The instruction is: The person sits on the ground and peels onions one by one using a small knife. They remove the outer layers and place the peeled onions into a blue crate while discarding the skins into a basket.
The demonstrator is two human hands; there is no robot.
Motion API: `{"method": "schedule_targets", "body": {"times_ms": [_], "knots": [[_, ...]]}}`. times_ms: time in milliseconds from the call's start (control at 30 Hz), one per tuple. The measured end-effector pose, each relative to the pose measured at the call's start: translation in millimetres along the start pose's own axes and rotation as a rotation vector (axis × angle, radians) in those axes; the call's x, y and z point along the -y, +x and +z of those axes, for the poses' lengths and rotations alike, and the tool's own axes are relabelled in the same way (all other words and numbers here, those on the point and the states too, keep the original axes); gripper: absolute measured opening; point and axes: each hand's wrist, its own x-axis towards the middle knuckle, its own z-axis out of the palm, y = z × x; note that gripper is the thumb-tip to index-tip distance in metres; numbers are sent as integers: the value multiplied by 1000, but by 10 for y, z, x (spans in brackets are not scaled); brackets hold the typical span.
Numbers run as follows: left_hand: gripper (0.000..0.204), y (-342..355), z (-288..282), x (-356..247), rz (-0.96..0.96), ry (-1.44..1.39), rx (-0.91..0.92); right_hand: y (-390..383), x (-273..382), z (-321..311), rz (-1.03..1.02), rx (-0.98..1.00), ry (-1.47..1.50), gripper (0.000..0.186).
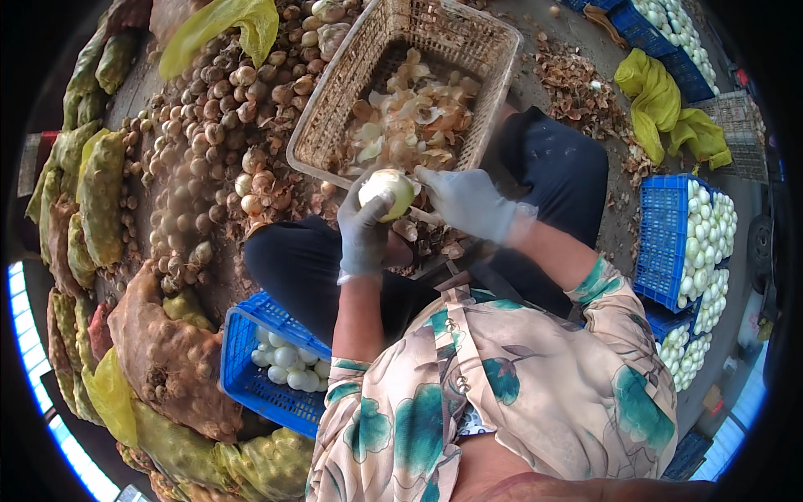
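Note:
My left hand (361,234), in a pale glove, is closed around a whitish-green onion (393,191) held above my lap. The onion's skin looks mostly off. Close by its right side is my right hand (475,202), also gloved, with the fingers drawn together. Whatever those fingers grip is too small and blurred to name. Just beyond both hands stands a dirty, light-coloured plastic crate (305,151), tilted in view, with loose onion skins (414,121) inside.
Unpeeled onions (188,159) spread over the ground at left, bordered by full mesh sacks (167,360). A blue crate (242,335) by my left knee holds peeled onions (288,364). More filled blue crates (661,243) stack at right, near yellow mesh bags (651,100).

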Motion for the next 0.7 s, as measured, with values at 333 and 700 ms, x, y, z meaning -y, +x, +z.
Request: {"method": "schedule_targets", "body": {"times_ms": [333,700], "knots": [[94,-6,97,57,26,-38,-40,118,-206,-83,569,205,1120,32],[92,-66,95,62,2,100,99,167,-173,-97,134,83,592,30]]}}
